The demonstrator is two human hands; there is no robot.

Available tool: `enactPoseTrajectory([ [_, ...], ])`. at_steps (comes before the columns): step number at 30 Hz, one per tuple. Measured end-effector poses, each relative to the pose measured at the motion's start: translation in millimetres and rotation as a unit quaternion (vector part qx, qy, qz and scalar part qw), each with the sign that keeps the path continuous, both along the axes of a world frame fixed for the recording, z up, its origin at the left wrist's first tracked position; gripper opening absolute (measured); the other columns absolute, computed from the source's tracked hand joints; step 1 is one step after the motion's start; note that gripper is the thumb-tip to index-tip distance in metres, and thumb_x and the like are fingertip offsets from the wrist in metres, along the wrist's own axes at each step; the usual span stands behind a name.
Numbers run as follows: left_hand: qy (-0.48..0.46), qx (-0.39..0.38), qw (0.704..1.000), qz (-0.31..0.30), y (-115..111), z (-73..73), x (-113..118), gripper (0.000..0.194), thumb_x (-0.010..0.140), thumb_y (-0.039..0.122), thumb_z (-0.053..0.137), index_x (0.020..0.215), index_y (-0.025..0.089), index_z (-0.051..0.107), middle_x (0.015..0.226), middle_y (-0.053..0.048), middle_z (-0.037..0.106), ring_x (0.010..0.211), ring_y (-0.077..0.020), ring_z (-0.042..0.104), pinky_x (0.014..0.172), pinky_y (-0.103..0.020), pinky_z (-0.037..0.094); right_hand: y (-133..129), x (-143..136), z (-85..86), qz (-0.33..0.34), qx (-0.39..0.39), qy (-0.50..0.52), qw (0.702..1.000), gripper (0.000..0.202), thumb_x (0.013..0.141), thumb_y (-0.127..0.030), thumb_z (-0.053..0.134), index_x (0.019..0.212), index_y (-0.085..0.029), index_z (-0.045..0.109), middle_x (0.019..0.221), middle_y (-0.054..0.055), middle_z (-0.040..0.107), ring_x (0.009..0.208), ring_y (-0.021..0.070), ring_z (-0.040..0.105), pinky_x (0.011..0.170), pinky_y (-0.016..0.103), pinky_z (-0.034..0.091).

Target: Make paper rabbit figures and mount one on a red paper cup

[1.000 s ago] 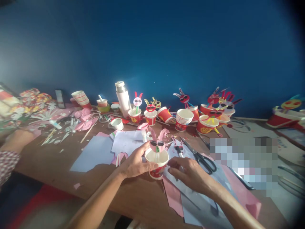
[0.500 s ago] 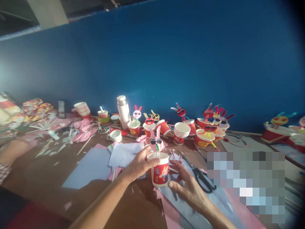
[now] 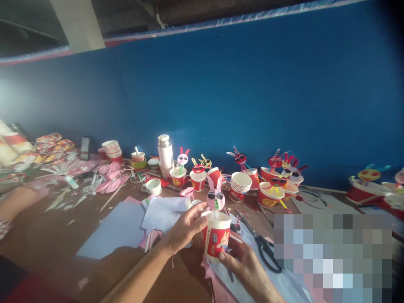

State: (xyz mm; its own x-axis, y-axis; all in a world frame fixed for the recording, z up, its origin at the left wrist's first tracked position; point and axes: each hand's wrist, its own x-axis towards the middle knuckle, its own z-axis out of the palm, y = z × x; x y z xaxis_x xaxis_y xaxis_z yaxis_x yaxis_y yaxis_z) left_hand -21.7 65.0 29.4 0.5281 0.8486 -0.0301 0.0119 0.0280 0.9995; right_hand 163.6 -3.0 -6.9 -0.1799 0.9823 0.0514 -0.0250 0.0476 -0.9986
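Note:
A red paper cup (image 3: 216, 240) with a white rim and a printed cartoon figure stands upright between my hands. From it rises a pink paper rabbit head (image 3: 216, 199) with long ears and dark glasses, on pale sticks. My left hand (image 3: 186, 229) grips the cup's upper left side, its thumb at the rim. My right hand (image 3: 244, 259) holds the lower right side, thumb on the front and the other fingers partly hidden behind. Black-handled scissors (image 3: 267, 252) lie just right of my right hand.
Several finished cups with paper figures (image 3: 241, 159) line the back, beside stacked cups (image 3: 240, 185) and a white thermos (image 3: 166, 155). Blue paper (image 3: 110, 229) and paper scraps (image 3: 109, 181) lie left. Another person's arm (image 3: 22, 206) reaches in at far left. A blurred patch covers the lower right.
My right hand has closed from beside the cup onto its lower right side. The cup sits slightly lower and further right in view, with my left hand still on it. The camera has tilted up.

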Motion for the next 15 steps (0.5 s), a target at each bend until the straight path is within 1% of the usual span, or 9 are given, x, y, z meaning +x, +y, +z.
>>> enactPoseTrajectory([
  [2, -0.038, -0.018, 0.998, 0.043, 3.4, -2.9, -5.3, 0.054, 0.083, 0.048, 0.055, 0.126, 0.016, 0.049, 0.127, -0.014, 0.055, 0.114, -0.026, 0.053, 0.087, -0.035, 0.046, 1.2, -0.2, 2.8, 0.016, -0.004, 0.06, 0.998, 0.047, 0.076, -0.049, 0.065, 0.115, -0.022, 0.06, 0.105, 0.01, 0.069, 0.096, 0.0297, 0.063, 0.082, 0.041, 0.049],
  [4, -0.071, -0.021, 0.992, 0.097, 8.3, -10.1, -10.4, 0.045, 0.083, 0.048, 0.055, 0.111, 0.012, 0.059, 0.111, -0.014, 0.063, 0.1, -0.0242, 0.059, 0.077, -0.032, 0.048, 1.9, -0.5, 4.2, 0.032, -0.011, 0.11, 0.993, 0.043, 0.078, -0.045, 0.065, 0.114, -0.021, 0.06, 0.105, 0.01, 0.068, 0.098, 0.0293, 0.063, 0.086, 0.042, 0.048],
  [6, -0.09, -0.027, 0.986, 0.136, 13.5, -20.4, -14.6, 0.039, 0.084, 0.047, 0.053, 0.097, 0.011, 0.062, 0.094, -0.01, 0.067, 0.087, -0.0207, 0.062, 0.07, -0.029, 0.048, 2.3, -0.2, 3.7, 0.042, -0.016, 0.134, 0.99, 0.041, 0.078, -0.043, 0.066, 0.113, -0.021, 0.061, 0.106, 0.01, 0.068, 0.099, 0.0294, 0.063, 0.09, 0.044, 0.046],
  [8, -0.099, -0.033, 0.982, 0.156, 17.7, -31.0, -17.0, 0.036, 0.085, 0.046, 0.051, 0.09, 0.012, 0.062, 0.084, -0.007, 0.067, 0.078, -0.0181, 0.062, 0.065, -0.027, 0.047, 2.8, 0.7, 1.5, 0.05, -0.021, 0.14, 0.989, 0.042, 0.078, -0.042, 0.066, 0.114, -0.02, 0.061, 0.11, 0.011, 0.067, 0.102, 0.0297, 0.061, 0.092, 0.044, 0.045],
  [10, -0.106, -0.04, 0.979, 0.169, 20.0, -39.0, -17.6, 0.035, 0.085, 0.046, 0.051, 0.087, 0.013, 0.062, 0.079, -0.006, 0.066, 0.073, -0.0169, 0.061, 0.062, -0.025, 0.045, 3.4, 1.9, -1.5, 0.054, -0.033, 0.148, 0.987, 0.045, 0.078, -0.041, 0.067, 0.116, -0.019, 0.06, 0.114, 0.012, 0.066, 0.105, 0.0296, 0.06, 0.094, 0.044, 0.044],
  [12, -0.111, -0.046, 0.977, 0.175, 20.4, -43.2, -16.5, 0.033, 0.085, 0.045, 0.052, 0.085, 0.013, 0.062, 0.077, -0.005, 0.067, 0.071, -0.0162, 0.061, 0.06, -0.024, 0.045, 4.4, 2.7, -4.1, 0.053, -0.044, 0.159, 0.985, 0.047, 0.077, -0.04, 0.068, 0.118, -0.018, 0.059, 0.116, 0.012, 0.064, 0.107, 0.0292, 0.059, 0.094, 0.043, 0.044],
  [15, -0.112, -0.056, 0.976, 0.176, 18.6, -44.3, -13.7, 0.031, 0.084, 0.042, 0.054, 0.083, 0.013, 0.063, 0.076, -0.006, 0.067, 0.068, -0.0153, 0.06, 0.059, -0.024, 0.044, 6.2, 2.9, -5.5, 0.052, -0.049, 0.169, 0.983, 0.048, 0.078, -0.039, 0.068, 0.12, -0.018, 0.057, 0.117, 0.013, 0.064, 0.108, 0.0287, 0.059, 0.093, 0.043, 0.044],
])
